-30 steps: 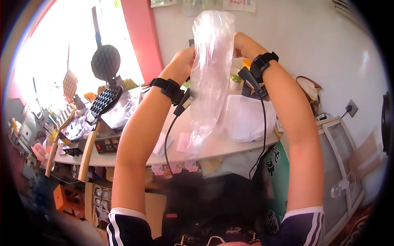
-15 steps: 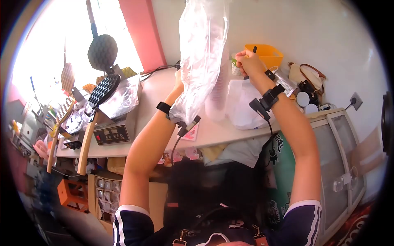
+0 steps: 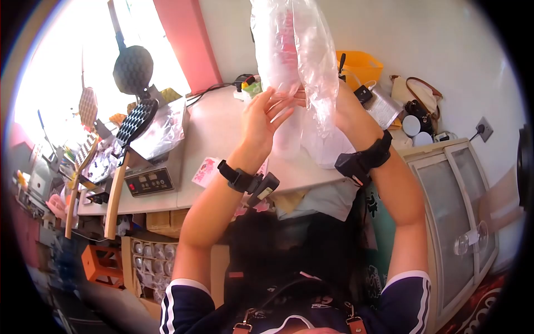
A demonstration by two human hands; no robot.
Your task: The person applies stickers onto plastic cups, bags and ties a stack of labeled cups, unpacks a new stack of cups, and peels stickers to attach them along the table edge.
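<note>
A tall clear plastic bag stands upright in front of me, with what looks like a stack of clear cups inside and a pinkish patch showing through. My left hand is at its lower left side, fingers spread, fingertips against or just beside the plastic. Behind the bag's right edge is my right hand, mostly covered by the film. A few fingers show near the left fingertips; their grip is hidden. Under the hands lies a whitish translucent plastic bag on the table.
Left stands a waffle iron with a wooden handle and a control box. A yellow basket, a handbag and a metallic cylinder are at the back right. A pink patterned packet lies near the front edge.
My left hand has come out from behind the bag, its fingers now spread. My right hand has moved left from beside the yellow basket to behind the bag. The bag has shifted right.
</note>
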